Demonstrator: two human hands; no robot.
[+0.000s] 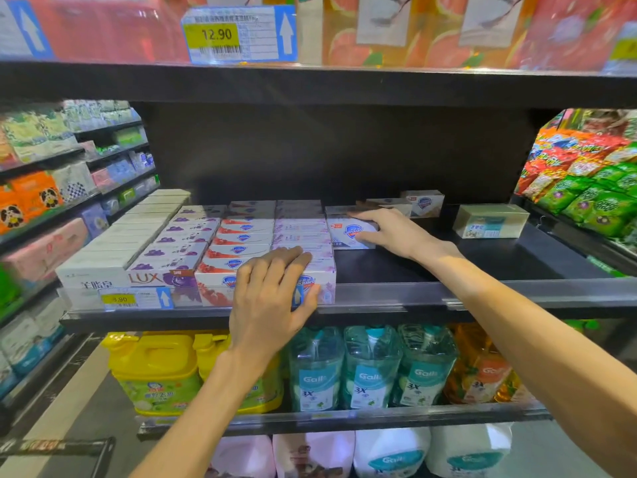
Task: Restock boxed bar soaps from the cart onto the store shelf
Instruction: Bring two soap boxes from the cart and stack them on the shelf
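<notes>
- Resting my left hand (272, 291), fingers spread, on the front pale-lilac cardboard soap box (319, 276) at the black shelf (482, 267) edge.
- My right hand (382, 229) curls round one white-and-blue boxed soap (346, 234) further back.
- I count five rows of boxes; three loose boxes sit behind.

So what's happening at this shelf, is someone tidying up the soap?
A person is stocking boxed bar soaps on a black store shelf. The left hand rests over the front box of the pink-and-white Safeguard row, at the shelf's front edge. The right hand grips a white-and-blue Safeguard box set further back, beside that row. Rows of LUX boxes and red Safeguard boxes already fill the left part; the shelf's right part is mostly bare, with a few loose boxes at the back.
</notes>
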